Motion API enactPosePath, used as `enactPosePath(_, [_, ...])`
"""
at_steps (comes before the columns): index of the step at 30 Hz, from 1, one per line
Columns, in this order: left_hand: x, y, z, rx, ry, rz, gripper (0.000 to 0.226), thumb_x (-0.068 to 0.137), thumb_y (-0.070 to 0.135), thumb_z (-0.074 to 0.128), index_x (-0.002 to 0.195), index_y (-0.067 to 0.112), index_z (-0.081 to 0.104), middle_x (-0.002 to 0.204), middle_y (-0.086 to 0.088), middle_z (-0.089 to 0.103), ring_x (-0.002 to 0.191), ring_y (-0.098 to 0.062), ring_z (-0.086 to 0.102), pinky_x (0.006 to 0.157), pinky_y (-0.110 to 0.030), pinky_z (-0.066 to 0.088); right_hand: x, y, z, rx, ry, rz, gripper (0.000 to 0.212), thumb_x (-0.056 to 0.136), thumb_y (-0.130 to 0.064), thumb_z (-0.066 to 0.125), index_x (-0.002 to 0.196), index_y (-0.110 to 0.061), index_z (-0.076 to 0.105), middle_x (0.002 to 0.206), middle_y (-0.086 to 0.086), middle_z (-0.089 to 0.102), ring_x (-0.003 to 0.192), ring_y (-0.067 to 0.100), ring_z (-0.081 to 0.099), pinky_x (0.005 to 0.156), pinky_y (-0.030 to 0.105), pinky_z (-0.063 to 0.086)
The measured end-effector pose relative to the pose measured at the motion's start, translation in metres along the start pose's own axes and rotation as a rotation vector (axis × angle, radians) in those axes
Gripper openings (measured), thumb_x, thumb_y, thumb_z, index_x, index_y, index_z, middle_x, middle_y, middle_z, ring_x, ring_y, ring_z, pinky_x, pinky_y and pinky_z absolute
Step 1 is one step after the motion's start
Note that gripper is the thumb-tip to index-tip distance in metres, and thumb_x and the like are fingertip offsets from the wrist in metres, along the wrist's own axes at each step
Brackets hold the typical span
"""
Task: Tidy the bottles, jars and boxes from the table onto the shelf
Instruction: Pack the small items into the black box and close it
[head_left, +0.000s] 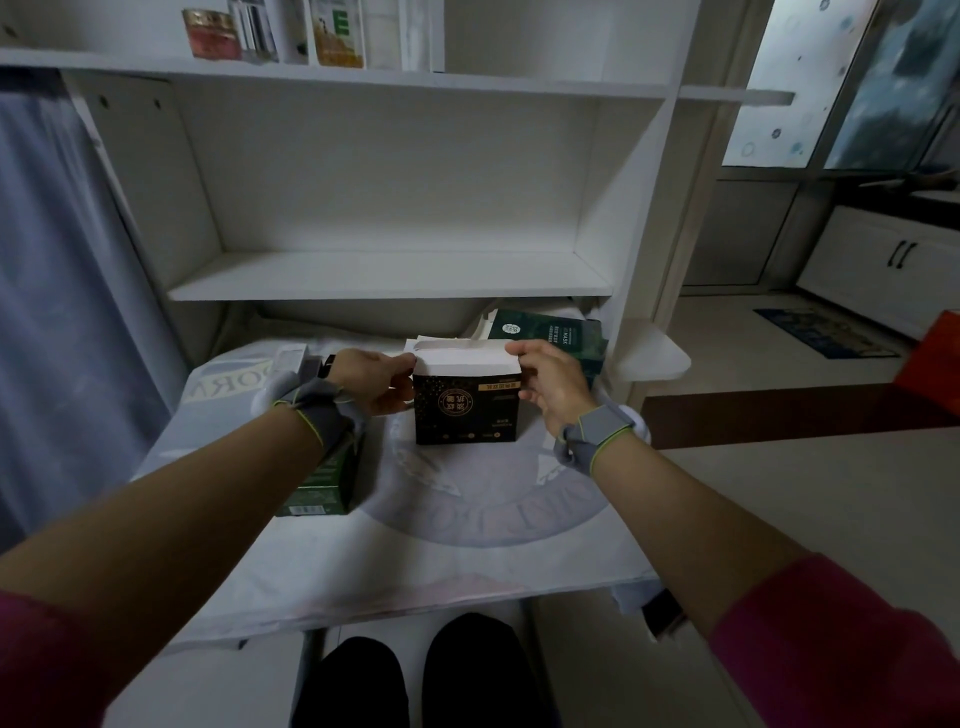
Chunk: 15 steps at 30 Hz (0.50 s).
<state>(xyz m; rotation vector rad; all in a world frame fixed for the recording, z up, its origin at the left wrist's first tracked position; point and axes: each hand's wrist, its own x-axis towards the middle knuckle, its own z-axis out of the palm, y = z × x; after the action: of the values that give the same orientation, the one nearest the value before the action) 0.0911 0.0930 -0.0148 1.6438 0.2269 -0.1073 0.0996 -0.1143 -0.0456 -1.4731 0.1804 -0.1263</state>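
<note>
One view only, taken from a head-worn wide-angle camera, aimed forward and down. The bench (426, 566) is seen from above at close range, its near edge low in the frame, with both forearms entering from the bottom corners. The black box (465, 408) sits near frame centre, at arm's reach. The white shelf (389, 278) is faced head-on at the far side, filling the upper half; its top board is cut by the upper frame edge. Straight lines are bowed by the lens toward the edges. Floor and a window are caught at far right, a curtain at left. No second view is given, so no overlap.
</note>
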Motion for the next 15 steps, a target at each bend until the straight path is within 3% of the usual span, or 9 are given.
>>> enactPosePath(4, [0.0076, -0.0048, -0.0025, 0.03, -0.018, -0.01, 0.022, 0.088, 0.014, 0.067, 0.102, -0.002, 0.064, 0.086, -0.016, 0.063, 0.042, -0.009, 0.058, 0.04, -0.018, 0.048, -0.0004, 0.0018, 0.0013, -0.048, -0.006, -0.045, 0.03, 0.088, -0.001, 0.05, 0.081, -0.024, 0.069, 0.101, 0.004, 0.065, 0.072, 0.014, 0.056, 0.052, 0.021, 0.042])
enactPosePath(8, [0.009, -0.0062, -0.0018, -0.011, -0.037, 0.026, 0.007, 0.086, 0.004, 0.067, 0.086, 0.006, 0.059, 0.096, -0.017, 0.068, 0.062, -0.018, 0.062, 0.043, -0.021, 0.052, 0.0001, 0.0019, 0.0028, -0.06, 0.011, -0.072, 0.029, 0.087, 0.002, 0.052, 0.078, -0.023, 0.064, 0.101, 0.003, 0.063, 0.076, 0.015, 0.054, 0.053, 0.02, 0.041])
enactPosePath(12, [0.0076, -0.0061, 0.0013, -0.017, -0.043, 0.109, 0.018, 0.086, -0.005, 0.062, 0.084, 0.013, 0.059, 0.08, -0.013, 0.064, 0.043, -0.008, 0.059, 0.037, -0.017, 0.045, 0.0018, 0.002, 0.0037, -0.058, 0.055, -0.072, 0.027, 0.086, 0.003, 0.055, 0.073, -0.02, 0.053, 0.081, 0.001, 0.057, 0.069, 0.014, 0.05, 0.051, 0.021, 0.041])
enactPosePath(15, [0.0074, -0.0074, 0.0028, -0.026, -0.061, 0.133, 0.02, 0.087, -0.007, 0.059, 0.085, 0.013, 0.063, 0.078, -0.012, 0.062, 0.038, -0.004, 0.056, 0.037, -0.016, 0.045, 0.0025, 0.0031, 0.0034, -0.058, 0.074, -0.061, 0.026, 0.086, 0.001, 0.058, 0.075, -0.021, 0.05, 0.079, 0.002, 0.055, 0.066, 0.015, 0.05, 0.05, 0.021, 0.041])
